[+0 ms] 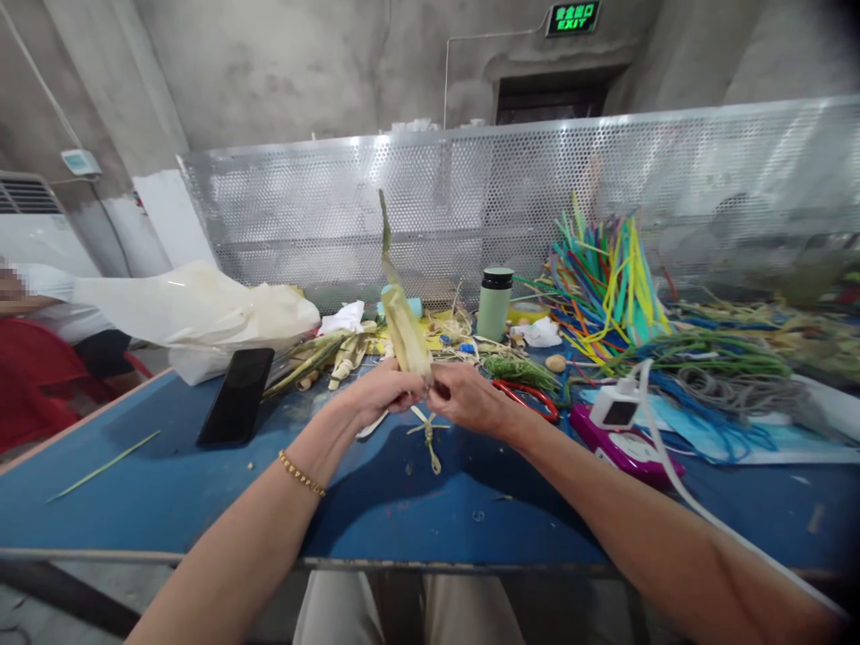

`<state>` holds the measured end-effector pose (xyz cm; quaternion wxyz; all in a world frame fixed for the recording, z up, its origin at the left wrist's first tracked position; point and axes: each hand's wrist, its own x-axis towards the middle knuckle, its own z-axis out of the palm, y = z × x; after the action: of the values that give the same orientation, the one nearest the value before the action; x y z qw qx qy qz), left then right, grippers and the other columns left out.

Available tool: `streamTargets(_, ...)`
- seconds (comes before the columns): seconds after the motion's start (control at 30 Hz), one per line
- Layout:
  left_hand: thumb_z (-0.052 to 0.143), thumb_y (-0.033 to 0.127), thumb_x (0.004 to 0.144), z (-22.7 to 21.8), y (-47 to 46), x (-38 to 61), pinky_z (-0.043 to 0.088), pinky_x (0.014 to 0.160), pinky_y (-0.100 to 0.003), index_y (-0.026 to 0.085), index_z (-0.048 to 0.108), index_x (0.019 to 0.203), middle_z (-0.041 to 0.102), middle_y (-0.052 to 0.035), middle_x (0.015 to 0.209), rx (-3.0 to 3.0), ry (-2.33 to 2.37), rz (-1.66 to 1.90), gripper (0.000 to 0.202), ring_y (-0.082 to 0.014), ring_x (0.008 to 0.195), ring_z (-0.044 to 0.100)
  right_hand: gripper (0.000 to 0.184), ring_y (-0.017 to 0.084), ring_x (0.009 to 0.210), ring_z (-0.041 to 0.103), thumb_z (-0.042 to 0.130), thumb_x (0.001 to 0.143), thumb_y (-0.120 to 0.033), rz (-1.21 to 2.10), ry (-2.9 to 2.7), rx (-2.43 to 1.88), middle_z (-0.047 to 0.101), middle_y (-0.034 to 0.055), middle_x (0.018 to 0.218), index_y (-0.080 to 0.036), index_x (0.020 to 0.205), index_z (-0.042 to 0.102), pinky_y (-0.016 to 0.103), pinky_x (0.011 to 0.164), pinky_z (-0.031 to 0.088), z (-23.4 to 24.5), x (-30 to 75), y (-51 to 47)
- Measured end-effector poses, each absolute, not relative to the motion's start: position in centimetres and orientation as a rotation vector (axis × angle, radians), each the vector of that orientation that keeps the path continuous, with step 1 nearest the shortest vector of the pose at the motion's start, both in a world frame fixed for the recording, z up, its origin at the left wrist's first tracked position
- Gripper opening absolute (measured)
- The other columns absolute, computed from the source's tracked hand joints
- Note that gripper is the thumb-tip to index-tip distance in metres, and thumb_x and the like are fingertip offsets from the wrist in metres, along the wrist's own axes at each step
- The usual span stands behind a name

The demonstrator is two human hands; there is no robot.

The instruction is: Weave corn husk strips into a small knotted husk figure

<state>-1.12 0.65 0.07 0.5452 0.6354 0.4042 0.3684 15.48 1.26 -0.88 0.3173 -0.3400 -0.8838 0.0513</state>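
Note:
A long pale-yellow husk leaf [408,331] with a thin greenish tip stands up from between my hands. My left hand [390,391] is closed around its lower end. Pressed close beside it, my right hand [467,394] pinches the same end; the exact grip of the fingertips is hidden. Just below both hands is a small knotted straw figure [430,434] with thin crossing arms and a looped tail; I cannot tell whether it hangs from the hands or lies on the table.
On the blue table [221,502] a black phone [236,397] lies left, near a white plastic bag [221,309]. Behind stand a green thermos [494,306] and coloured strips [618,278]. Red-handled scissors [530,399], a purple power strip [622,448] and a white cable [678,488] are right.

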Motion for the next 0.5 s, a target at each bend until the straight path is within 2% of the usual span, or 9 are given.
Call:
streamTargets(0.13, 0.052, 0.017, 0.057, 0.0, 0.8, -1.3, 0.015, 0.04, -0.022, 0.016, 0.044, 0.049, 0.038, 0.0032, 0.044, 1.528, 0.951, 0.89, 0.012, -0.0052, 0.04, 0.029, 0.016, 0.01, 0.052, 0.037, 0.044, 0.077, -0.014, 0.403, -2.346, -0.933, 0.045, -0.0036, 0.053, -0.018, 0.061, 0.049, 0.023, 0.053, 0.028, 0.1, 15.9, 1.4)
streamTargets(0.33, 0.053, 0.016, 0.057, 0.3, 0.8, -1.5, 0.015, 0.038, -0.021, 0.016, 0.046, 0.052, 0.036, 0.0044, 0.044, 1.518, 0.924, 0.868, 0.009, -0.0045, 0.039, 0.026, 0.014, 0.011, 0.053, 0.046, 0.047, 0.08, -0.018, 0.417, -2.273, -0.94, 0.052, -0.0022, 0.057, -0.016, 0.07, 0.055, 0.023, 0.054, 0.032, 0.7, 16.0, 1.3)
streamTargets(0.5, 0.055, 0.015, 0.056, 0.4, 1.2, -2.0, 0.015, 0.036, -0.02, 0.017, 0.042, 0.052, 0.032, 0.0059, 0.043, 1.332, 0.789, 0.794, 0.014, -0.0036, 0.037, 0.022, 0.016, 0.01, 0.05, 0.047, 0.047, 0.085, -0.021, 0.491, -2.281, -0.936, 0.053, -0.0026, 0.055, -0.017, 0.071, 0.053, 0.023, 0.055, 0.034, 0.8, 16.4, 1.5)
